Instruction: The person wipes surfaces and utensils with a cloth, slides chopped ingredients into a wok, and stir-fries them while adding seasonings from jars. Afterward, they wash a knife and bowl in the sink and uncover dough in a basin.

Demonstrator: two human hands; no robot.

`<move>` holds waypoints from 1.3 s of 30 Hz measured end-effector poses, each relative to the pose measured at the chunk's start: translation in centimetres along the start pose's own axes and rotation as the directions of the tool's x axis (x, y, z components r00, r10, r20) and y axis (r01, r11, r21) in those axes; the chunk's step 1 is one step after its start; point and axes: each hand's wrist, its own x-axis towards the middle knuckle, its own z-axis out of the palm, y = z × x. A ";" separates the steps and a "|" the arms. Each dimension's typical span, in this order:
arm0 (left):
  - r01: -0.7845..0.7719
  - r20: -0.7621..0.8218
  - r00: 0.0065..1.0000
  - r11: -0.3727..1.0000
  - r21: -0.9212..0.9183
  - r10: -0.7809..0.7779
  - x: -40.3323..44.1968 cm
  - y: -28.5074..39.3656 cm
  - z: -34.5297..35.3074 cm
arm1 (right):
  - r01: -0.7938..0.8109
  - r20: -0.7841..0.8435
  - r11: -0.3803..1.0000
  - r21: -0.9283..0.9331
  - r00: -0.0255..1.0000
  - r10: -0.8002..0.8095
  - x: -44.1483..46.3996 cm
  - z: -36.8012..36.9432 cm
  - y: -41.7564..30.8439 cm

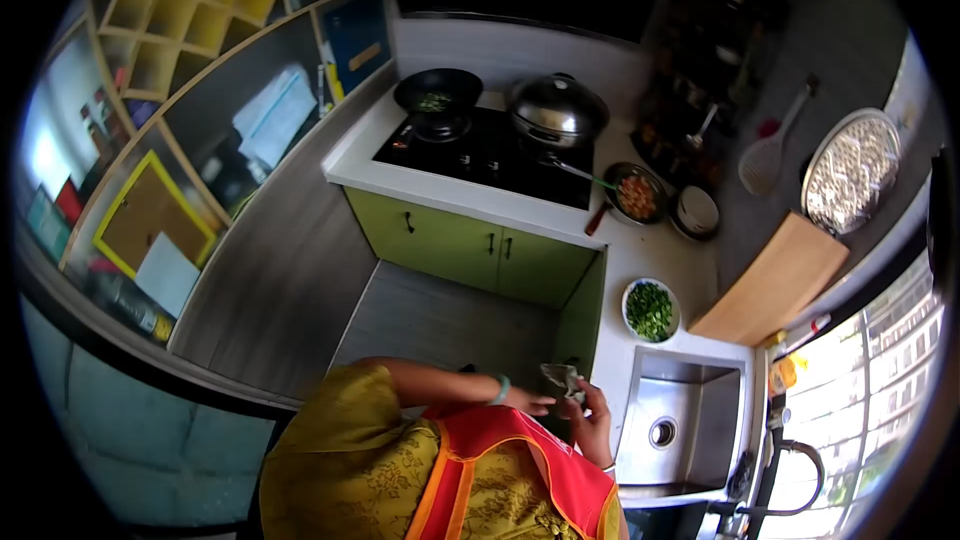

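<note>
My right hand (593, 422) is raised in front of the red apron (510, 430), with its fingers closed on a small crumpled greyish piece (560, 376); whether it is plastic or cloth I cannot make out. My left hand (528, 402), with a pale green bangle at the wrist, is just to the left of it. Its fingers are stretched out and it appears to hold nothing. Both hands are over the floor beside the counter edge, left of the metal sink (690, 410).
A bowl of chopped greens (650, 310) stands above the sink. Farther back are a pan of diced orange food (637, 195), stacked bowls (696, 210), a lidded wok (560, 110) and a black pan (438, 90) at the stove. A wooden board (775, 280) leans at the right.
</note>
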 end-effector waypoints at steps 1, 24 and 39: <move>0.068 0.130 0.989 0.998 -0.016 -0.065 1.8 4.2 -0.5 | 0.152 0.077 0.982 -0.109 0.986 -0.144 1.2 1.3 -1.3; 0.230 -0.098 0.924 0.744 -0.628 -0.369 -7.7 -3.5 -11.4 | -0.514 -0.469 0.624 -0.589 0.846 0.254 -3.7 -4.3 10.5; 0.029 -0.362 0.557 0.453 -0.891 -0.747 -17.3 -6.6 -24.2 | -0.406 0.071 0.592 0.696 0.860 0.506 38.4 8.9 6.1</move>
